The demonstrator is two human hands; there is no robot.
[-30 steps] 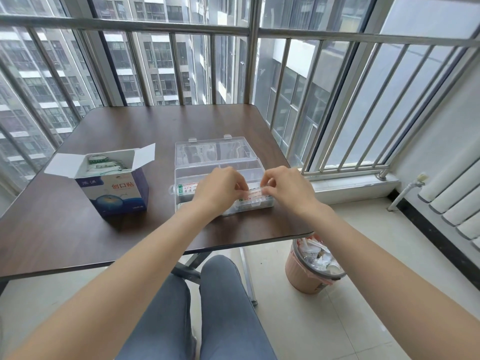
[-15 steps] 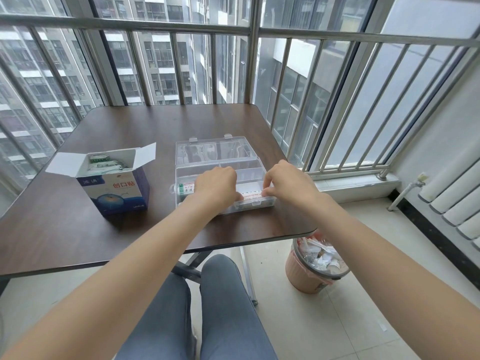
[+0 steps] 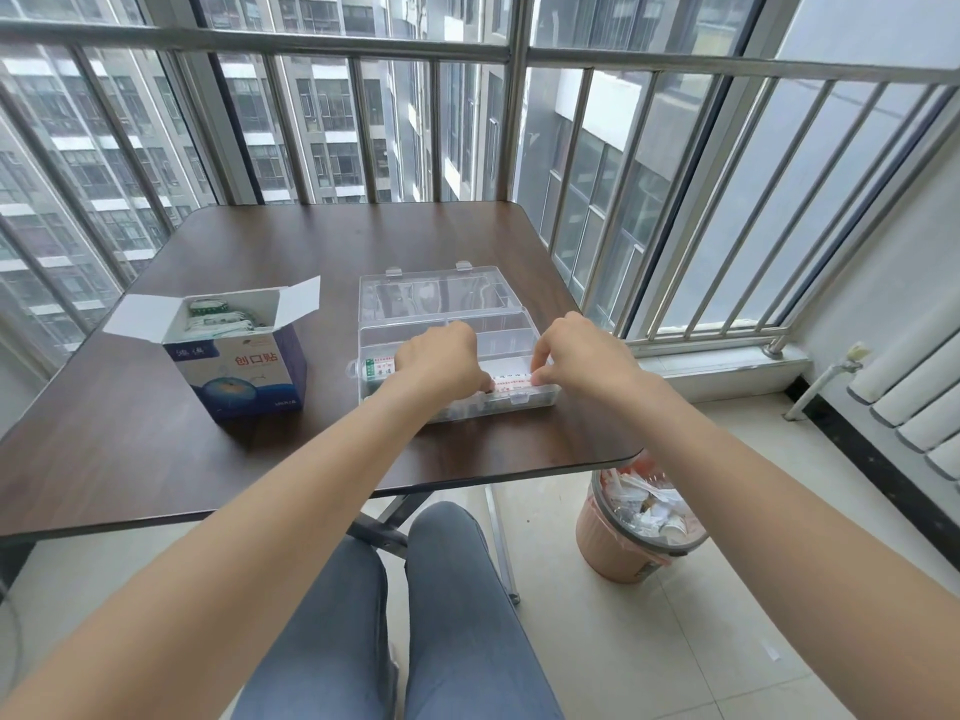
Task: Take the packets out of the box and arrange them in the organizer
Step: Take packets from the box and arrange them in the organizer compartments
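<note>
- My left hand (image 3: 439, 358) and right hand (image 3: 576, 356) are both over the near row of the organizer (image 3: 452, 324), knuckles up, fingers curled down.
- Between them lies the packet (image 3: 511, 380), a white strip with red print; its long axis runs straight from one hand to the other, along the organizer's near wall.
- My left fingertips pinch its left end and my right thumb and fingers pinch its right end, as far as I can tell; the tips themselves are partly hidden by my knuckles.
- The packet sits just below both grips, level, and seems to rest in the near compartment rather than hang above it. I cannot tell if it is seated flat on the floor of the cell.
- Neither hand is nearer: the strip's middle is about midway between them, so I judge the next move is a straight push down and a release by both hands together.
- Just left of my left hand, another packet (image 3: 382, 368) with green print already lies in the same near row.
- The box (image 3: 236, 363) is well off to the left of my left hand, flaps open, more packets showing inside. That hand is the nearer one for the next fetch.
- Beyond my grips the far compartments look bare, with the open lid behind them.
</note>
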